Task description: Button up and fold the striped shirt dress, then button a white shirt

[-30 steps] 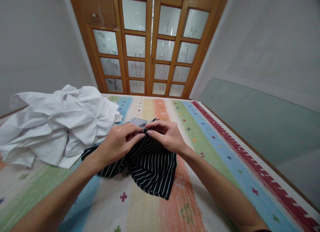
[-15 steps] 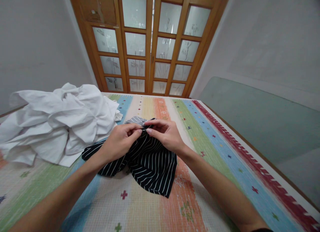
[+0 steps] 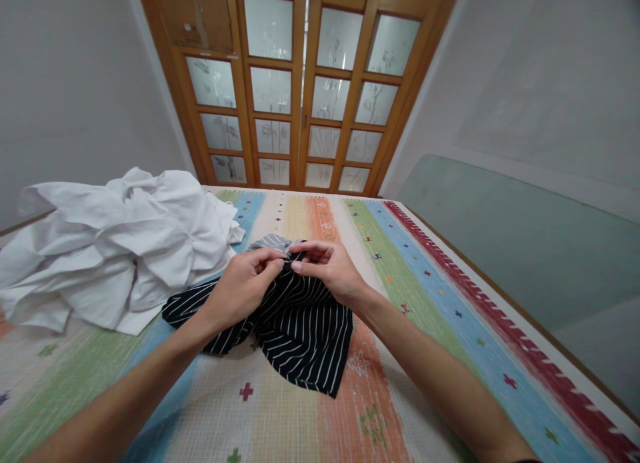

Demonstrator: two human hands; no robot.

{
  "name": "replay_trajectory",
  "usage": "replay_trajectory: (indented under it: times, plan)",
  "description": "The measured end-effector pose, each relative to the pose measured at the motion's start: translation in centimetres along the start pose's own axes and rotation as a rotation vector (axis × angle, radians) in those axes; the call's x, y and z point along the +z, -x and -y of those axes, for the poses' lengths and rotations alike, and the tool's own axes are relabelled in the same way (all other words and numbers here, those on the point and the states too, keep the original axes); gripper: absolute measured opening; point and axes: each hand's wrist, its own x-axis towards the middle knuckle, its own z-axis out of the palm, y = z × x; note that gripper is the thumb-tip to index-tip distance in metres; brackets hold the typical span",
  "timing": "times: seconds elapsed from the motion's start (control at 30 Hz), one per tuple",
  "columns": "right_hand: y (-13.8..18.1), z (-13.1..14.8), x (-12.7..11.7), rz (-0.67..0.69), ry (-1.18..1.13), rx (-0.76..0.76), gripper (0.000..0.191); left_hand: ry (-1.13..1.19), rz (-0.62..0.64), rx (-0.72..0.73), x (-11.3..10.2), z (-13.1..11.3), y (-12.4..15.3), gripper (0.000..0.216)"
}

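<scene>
Between the left hand (image 3: pixel 240 286) and right hand (image 3: pixel 337 271), the thumb gap has been widened slightly since 1.0 s ago; fine adjustment is judged to be in progress. The striped cloth (image 3: pixel 310 340), toward 6 o'clock, is pinched by both; the pinched detail is poorly resolved. The white cloth (image 3: pixel 145 240) at 9 o'clock is unmoved.

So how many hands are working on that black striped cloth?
2: the left hand and the right hand, side by side, pinching the upper part of the black striped cloth. No other hands show.
</scene>
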Motion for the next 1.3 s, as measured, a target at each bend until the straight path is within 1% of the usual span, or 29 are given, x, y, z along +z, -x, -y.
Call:
replay_trajectory:
  times: [0.07,0.13,0.27,0.33,0.43,0.53,0.7,0.8,1.03,1.2,1.3]
  plan:
    - [0.0,0.2,0.0,-0.013,-0.009,0.015,0.032,-0.046,-0.027,0.031,0.0,-0.2,0.0,0.027]
    - [0.1,0.5,0.0,-0.039,0.001,0.003,0.031,-0.09,-0.025,0.064,-0.1,-0.5,0.0,0.028]
    - [0.4,1.1,0.3,-0.059,0.038,-0.028,0.03,-0.139,0.07,0.085,-0.4,-0.5,0.0,0.034]
    - [0.5,1.2,0.5,-0.062,0.041,-0.027,0.03,-0.183,0.091,0.083,-0.5,-0.3,0.0,0.036]
    - [0.5,1.1,0.8,-0.092,0.021,-0.016,0.025,-0.218,0.065,0.118,-0.4,0.0,-0.1,0.032]
    - [0.5,1.0,1.0,-0.132,-0.01,-0.009,0.017,-0.198,0.026,0.146,-0.2,0.2,-0.1,0.027]
    - [0.6,0.7,1.3,-0.122,-0.024,0.001,0.023,-0.087,-0.065,0.097,0.2,0.4,0.0,0.023]
    - [0.7,0.6,1.2,-0.11,0.016,-0.009,0.027,-0.014,-0.061,0.069,0.2,0.4,0.0,0.023]
    - [0.8,0.7,1.2,-0.08,0.111,-0.078,0.026,0.033,0.039,0.045,0.1,0.3,-0.1,0.026]
    - [0.8,0.6,1.1,-0.09,0.228,-0.149,0.023,0.06,0.081,0.058,0.0,0.1,-0.1,0.026]
    - [0.3,0.7,0.1,-0.154,0.381,-0.191,0.022,0.026,0.082,0.085,-0.9,-0.4,-0.1,0.025]
